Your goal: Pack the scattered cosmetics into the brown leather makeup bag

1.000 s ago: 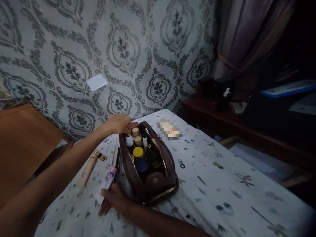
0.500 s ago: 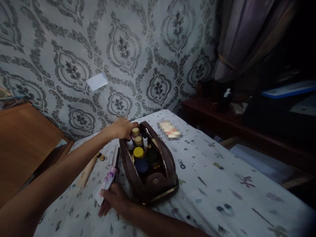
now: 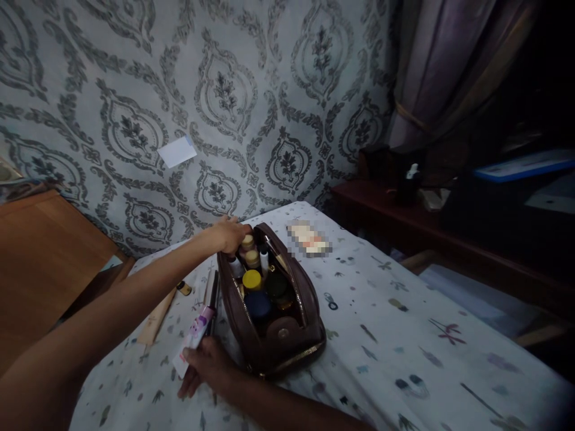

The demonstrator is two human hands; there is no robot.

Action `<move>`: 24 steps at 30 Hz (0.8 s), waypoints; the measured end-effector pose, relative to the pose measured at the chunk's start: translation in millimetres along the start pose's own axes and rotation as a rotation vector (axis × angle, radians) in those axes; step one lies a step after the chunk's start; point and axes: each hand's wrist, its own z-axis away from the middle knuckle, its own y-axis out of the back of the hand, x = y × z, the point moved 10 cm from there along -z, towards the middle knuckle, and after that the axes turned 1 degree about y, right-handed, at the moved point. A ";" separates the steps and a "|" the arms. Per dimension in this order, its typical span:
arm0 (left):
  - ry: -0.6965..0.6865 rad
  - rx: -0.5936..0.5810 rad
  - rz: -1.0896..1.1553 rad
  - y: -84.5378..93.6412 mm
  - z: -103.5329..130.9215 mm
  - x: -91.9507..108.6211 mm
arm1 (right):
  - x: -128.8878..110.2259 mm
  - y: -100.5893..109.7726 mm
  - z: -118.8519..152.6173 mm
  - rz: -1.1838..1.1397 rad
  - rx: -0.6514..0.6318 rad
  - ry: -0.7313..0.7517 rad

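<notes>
A brown zip-up toiletry bag (image 3: 314, 299) stands unzipped on the patterned cloth. Inside it are a yellow-lidded jar (image 3: 252, 280), a dark blue lid (image 3: 258, 304), a dark jar (image 3: 277, 287), a white-capped tube (image 3: 264, 261) and several small bottles. At the bag's far left corner, my left hand (image 3: 230, 234) closes on the rim; its fingertips are partly hidden. My right hand (image 3: 207, 364), left of the bag's near end, pinches a white and purple tube (image 3: 195, 333). Its upper end overlaps a dark slim stick (image 3: 215, 290) lying beside the bag.
A beige tube (image 3: 157, 317) and a small dark bottle with a yellow label (image 3: 183, 288) lie to the left. Beyond the bag on the right is a blurred flat item (image 3: 309, 238). A wooden cabinet (image 3: 49, 251) borders the left; a dark red shelf (image 3: 359, 197) borders the right.
The view has shifted very slightly. Both hands, the tube and the bag keep nearly the same places.
</notes>
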 end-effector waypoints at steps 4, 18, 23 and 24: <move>0.012 -0.032 -0.029 -7.3 -6.3 -3.2 | -1.2 0.5 1.5 -0.008 0.005 -0.009; -0.002 -0.077 0.017 -6.6 -11.4 -0.3 | 0.2 1.7 2.1 -0.009 0.018 -0.036; -0.019 -0.045 0.039 -4.2 -10.7 1.1 | -3.9 0.9 4.4 -0.012 0.017 -0.021; -0.017 -0.041 0.042 -3.7 -10.3 1.1 | -4.7 0.6 5.0 -0.012 0.016 -0.017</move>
